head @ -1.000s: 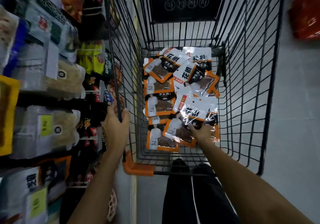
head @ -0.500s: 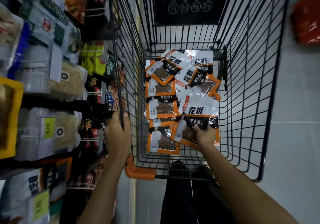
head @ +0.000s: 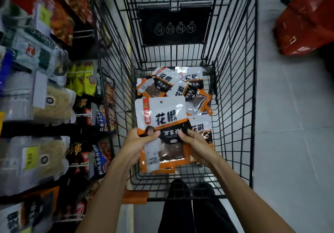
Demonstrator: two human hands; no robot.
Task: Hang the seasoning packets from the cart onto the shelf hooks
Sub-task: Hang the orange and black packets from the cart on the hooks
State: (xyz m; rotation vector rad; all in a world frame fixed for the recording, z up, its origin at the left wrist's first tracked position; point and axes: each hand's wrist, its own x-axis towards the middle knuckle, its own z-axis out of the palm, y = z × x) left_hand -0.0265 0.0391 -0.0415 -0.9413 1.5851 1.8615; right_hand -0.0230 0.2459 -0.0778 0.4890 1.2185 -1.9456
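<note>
While both hands are on the work, grip noted first. Left hand (head: 141,142) is clamped on the left edge of the seasoning packet (head: 162,117), thumb across the front. Right hand (head: 197,142) is closed on the right edge, fingertips on the black band. The packet is held face-up above the cart (head: 235,88), lifted off the pile, with its hang hole (head: 161,102) at the far end, away from the wrists. An orange edge under the near end may be a second packet behind; cannot tell.

Judgement: pick done, transfer to the hook is next. Both grips sit at mid-height, so the hole end is free, which is good. The film looks glossy and limp, so I would pinch closer to the hole with one hand to stop the top folding as it meets the hook.

Loose packets (head: 182,86) lie overlapping on the cart floor beyond, so many are left to hang.

Shelf hooks (head: 81,114) project from the shelf to the left, just beside the cart wall. They are blurred and carry tags at the tips. Turn the packet's hole end leftward, line the hole up with the tip past the tag, then slide it back.
</note>
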